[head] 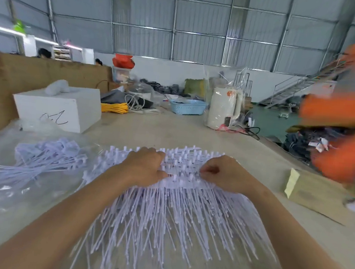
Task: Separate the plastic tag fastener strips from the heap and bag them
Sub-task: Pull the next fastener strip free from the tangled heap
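Both hands down on the heap (166, 207), right at the head end. Left hand (146, 166) curled, fingers clenched onto the strips' connector bar, thumb tucked against it. Right hand (224, 173) just beside, thumb and forefinger pinching the same run of heads. Gap between the two hands small, bar of white heads showing through it.

Looks like the peeling-off step: one strip being worked free from the stack. Best done by holding the stack flat with the left, lifting only the top bar with the right, and drawing away from the wrists so the long tails slide out straight instead of snagging. Slow pull, low angle; a jerk would likely drag neighbours along and tangle the fan.

Tails fanning back under both forearms toward the body, heads lying just past the knuckles. Off to the left of the left hand, well apart: a smaller bundle (49, 156) of strips lying on clear plastic (2, 192), probably the bag, though hard to tell whether inside or on top. Beyond the left hand, a white box (57, 108). Plenty of heap left; early going by the look of it.
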Action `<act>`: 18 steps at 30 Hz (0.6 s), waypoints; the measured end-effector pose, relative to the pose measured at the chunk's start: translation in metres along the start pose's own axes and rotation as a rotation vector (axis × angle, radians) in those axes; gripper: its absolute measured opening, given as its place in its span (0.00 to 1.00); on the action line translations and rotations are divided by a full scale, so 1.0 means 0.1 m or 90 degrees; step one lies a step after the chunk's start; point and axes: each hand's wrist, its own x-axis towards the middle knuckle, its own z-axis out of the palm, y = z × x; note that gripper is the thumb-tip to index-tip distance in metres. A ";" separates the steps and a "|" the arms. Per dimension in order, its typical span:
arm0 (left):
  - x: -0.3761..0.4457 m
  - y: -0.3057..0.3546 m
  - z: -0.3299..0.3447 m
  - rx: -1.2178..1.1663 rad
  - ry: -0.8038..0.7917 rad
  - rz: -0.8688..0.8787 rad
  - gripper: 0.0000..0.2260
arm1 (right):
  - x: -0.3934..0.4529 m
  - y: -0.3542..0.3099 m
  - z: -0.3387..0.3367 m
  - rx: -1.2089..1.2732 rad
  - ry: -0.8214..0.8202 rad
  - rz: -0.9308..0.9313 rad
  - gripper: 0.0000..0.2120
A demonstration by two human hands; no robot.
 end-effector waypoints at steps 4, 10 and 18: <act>0.03 -0.04 -0.02 -0.065 0.015 0.024 0.11 | 0.04 -0.03 -0.04 -0.037 -0.032 -0.018 0.08; 0.02 -0.10 -0.18 -0.202 0.123 0.073 0.08 | 0.04 -0.04 -0.01 -0.034 0.041 -0.024 0.07; 0.03 0.26 -0.66 -0.194 0.284 0.154 0.08 | 0.05 -0.22 -0.17 0.601 0.071 0.049 0.25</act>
